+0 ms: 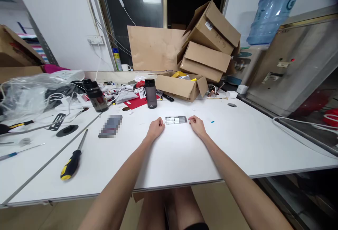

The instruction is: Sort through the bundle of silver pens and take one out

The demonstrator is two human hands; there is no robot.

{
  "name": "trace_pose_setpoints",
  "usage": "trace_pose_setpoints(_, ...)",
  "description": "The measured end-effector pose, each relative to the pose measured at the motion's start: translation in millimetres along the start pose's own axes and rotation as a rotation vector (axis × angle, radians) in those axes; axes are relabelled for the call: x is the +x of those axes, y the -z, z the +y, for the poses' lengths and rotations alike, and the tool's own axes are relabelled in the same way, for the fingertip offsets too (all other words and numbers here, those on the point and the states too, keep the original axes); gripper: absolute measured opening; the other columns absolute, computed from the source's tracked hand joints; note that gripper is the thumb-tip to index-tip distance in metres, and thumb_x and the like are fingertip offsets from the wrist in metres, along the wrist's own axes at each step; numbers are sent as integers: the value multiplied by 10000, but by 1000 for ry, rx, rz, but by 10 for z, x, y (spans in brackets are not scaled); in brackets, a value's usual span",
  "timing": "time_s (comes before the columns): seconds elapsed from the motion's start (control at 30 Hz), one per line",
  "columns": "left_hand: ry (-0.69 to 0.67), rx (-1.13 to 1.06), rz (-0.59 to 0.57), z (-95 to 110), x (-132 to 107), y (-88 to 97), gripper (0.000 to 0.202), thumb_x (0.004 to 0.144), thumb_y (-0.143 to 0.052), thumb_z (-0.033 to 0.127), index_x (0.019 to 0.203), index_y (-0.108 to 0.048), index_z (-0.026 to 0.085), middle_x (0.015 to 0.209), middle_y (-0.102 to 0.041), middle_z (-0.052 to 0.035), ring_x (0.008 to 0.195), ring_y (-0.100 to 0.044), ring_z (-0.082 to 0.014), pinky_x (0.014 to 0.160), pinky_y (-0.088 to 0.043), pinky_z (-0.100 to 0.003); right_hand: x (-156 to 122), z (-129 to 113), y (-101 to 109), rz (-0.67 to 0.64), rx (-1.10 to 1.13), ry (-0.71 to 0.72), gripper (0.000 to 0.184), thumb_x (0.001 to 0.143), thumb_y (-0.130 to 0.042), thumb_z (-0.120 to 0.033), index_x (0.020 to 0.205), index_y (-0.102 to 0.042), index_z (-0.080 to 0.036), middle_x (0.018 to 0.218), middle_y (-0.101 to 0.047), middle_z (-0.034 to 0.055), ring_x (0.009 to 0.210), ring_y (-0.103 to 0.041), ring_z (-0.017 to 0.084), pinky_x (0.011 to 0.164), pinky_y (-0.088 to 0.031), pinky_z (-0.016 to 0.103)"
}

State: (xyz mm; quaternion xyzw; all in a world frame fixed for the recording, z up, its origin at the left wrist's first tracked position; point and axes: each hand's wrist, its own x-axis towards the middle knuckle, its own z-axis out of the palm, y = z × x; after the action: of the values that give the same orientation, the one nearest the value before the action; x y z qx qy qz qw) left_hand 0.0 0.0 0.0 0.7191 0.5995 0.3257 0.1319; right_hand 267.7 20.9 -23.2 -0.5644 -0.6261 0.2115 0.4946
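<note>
- A flat strip of small parts (175, 119) is lying on the desk (237, 145), between the left hand (155, 128) and the right hand (196, 125).
- A bottle (150, 93) is standing behind the strip.
- An open box (181, 86) is sitting behind and right of the bottle.
- A screwdriver (72, 161) is lying far left, near the desk's front edge.

head view | worn on head | faces forward and down | close over white table (237, 145)

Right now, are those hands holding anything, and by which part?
Left hand and right hand touch opposite short ends of the flat striped grey strip lying on the white table; a true grip cannot be told.
</note>
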Motion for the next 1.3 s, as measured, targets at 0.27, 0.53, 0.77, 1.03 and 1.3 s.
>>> trace_pose_setpoints(0.27, -5, -8, 4, -5, -1, -2, 136, 811, -534, 115, 743, -501, 227, 657, -556, 26, 641, -511, -167, 622, -326, -265, 0, -5, -3, 0, 3, 0, 275, 749, -443, -238, 860, -693, -208, 682, -679, 16, 699, -636, 201, 736, -471, 301)
trace_pose_setpoints(0.53, 2, -23, 3, 1, -4, 1, 144, 815, -535, 115, 738, -493, 229, 654, -545, 27, 647, -511, -169, 626, -327, -265, 1, 4, -8, 0, 4, 2, 279, 745, -441, -237, 854, -697, -210, 692, -687, 17, 698, -633, 201, 719, -462, 297)
trace_pose_setpoints(0.77, 0, -66, 13, 22, -17, 17, 146, 789, -540, 117, 716, -482, 229, 627, -522, 34, 626, -481, -164, 615, -306, -266, -3, -3, 2, -13, 5, 10, 277, 738, -444, -233, 844, -698, -207, 695, -681, 19, 704, -633, 205, 727, -461, 302)
trace_pose_setpoints(1.03, 1, -188, 50, -23, -18, 14, 116, 808, -521, 160, 745, -452, 229, 654, -536, 50, 630, -496, -144, 621, -340, -247, -27, -14, 13, -30, 30, 26, 258, 756, -459, -239, 853, -696, -205, 726, -696, 28, 726, -639, 209, 737, -467, 307)
trace_pose_setpoints(1.3, -22, -319, 103, -32, -29, 64, 21, 852, -479, 220, 866, -493, 224, 756, -586, 37, 665, -571, -139, 673, -427, -245, -44, -15, 14, -14, 22, 116, 224, 796, -473, -232, 876, -678, -193, 919, -709, 63, 784, -621, 206, 778, -480, 332)
